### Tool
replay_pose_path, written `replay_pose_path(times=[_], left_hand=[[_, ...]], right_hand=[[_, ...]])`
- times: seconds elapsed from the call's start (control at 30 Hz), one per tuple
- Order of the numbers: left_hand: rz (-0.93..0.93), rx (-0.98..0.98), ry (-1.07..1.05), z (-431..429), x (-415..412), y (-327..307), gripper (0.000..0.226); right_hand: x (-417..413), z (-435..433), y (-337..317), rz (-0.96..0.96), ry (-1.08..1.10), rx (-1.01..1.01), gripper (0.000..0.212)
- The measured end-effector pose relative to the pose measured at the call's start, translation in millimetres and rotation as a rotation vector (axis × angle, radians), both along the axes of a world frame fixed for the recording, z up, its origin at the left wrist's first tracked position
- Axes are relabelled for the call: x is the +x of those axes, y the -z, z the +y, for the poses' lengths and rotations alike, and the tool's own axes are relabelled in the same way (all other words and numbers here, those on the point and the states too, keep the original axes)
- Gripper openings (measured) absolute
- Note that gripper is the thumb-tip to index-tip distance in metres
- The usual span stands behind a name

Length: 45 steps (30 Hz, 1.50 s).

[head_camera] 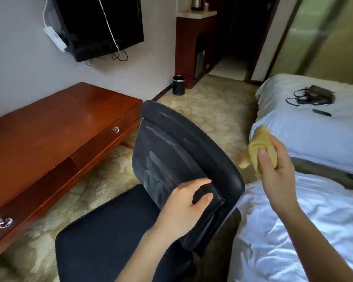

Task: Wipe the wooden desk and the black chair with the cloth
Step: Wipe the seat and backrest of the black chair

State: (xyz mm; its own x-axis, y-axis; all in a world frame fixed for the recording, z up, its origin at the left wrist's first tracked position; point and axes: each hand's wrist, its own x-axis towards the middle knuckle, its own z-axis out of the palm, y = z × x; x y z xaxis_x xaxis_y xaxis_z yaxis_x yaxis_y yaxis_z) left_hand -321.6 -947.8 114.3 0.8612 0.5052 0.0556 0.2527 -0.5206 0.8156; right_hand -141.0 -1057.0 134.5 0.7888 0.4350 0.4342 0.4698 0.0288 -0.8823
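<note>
The black chair (171, 147) stands in the middle of the view, its backrest showing pale streaks and its dark seat below. My left hand (183, 202) grips the lower right edge of the backrest, thumb on one side and fingers on the other. To the right of the chair, my right hand (277, 171) holds a bunched yellow cloth (261, 147) in the air, clear of the backrest. The wooden desk (55, 127) runs along the wall on the left, with two ring-pull drawers.
A bed with white sheets (306, 210) fills the right side; a bag (318, 94) and a remote (322, 112) lie on it. A wall television (102, 27), a small black bin (178, 85) and a wooden cabinet (190, 47) stand beyond. Patterned carpet covers the floor.
</note>
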Motion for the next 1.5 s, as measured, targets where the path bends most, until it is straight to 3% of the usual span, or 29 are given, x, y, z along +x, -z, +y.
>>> replay_pose_path(times=[0.1, 0.2, 0.3, 0.4, 0.57, 0.67, 0.77, 0.87, 1.03, 1.27, 1.5], left_hand=[[0.112, 0.324, 0.213, -8, 7, 15, 0.05], [0.178, 0.553, 0.372, -9, 15, 24, 0.056], [0.173, 0.845, 0.422, -2, 28, 21, 0.06], [0.158, 1.098, 0.404, 9, 39, 11, 0.062], [0.203, 1.144, 0.337, 21, 58, 6, 0.067], [0.274, 1.142, 0.291, 19, 66, 2, 0.059], [0.23, 1.044, 0.248, 19, 77, 2, 0.048], [0.211, 0.931, 0.197, 17, 80, 6, 0.049], [0.304, 0.982, 0.1, 18, 86, 14, 0.05], [0.329, 0.929, 0.058, 19, 89, 22, 0.051], [0.318, 0.972, 0.054, 19, 84, 24, 0.053]], right_hand=[[15, 15, 16, -0.073, -0.159, -0.245, 0.035], [26, 30, 25, -0.324, -0.355, -0.444, 0.039], [43, 45, 21, -0.522, -0.554, -0.649, 0.033], [61, 64, 13, -0.573, -0.677, -0.72, 0.031], [83, 108, -1, -0.748, -0.792, -0.756, 0.024], [95, 150, -2, -0.773, -0.837, -0.787, 0.025], [103, 200, -3, -0.86, -0.843, -0.793, 0.025], [104, 243, -7, -0.891, -0.869, -0.764, 0.025], [97, 288, -4, -0.823, -0.844, -0.758, 0.028], [102, 252, -1, -0.88, -0.921, -0.773, 0.03], [109, 156, 2, -0.74, -0.979, -0.716, 0.025]])
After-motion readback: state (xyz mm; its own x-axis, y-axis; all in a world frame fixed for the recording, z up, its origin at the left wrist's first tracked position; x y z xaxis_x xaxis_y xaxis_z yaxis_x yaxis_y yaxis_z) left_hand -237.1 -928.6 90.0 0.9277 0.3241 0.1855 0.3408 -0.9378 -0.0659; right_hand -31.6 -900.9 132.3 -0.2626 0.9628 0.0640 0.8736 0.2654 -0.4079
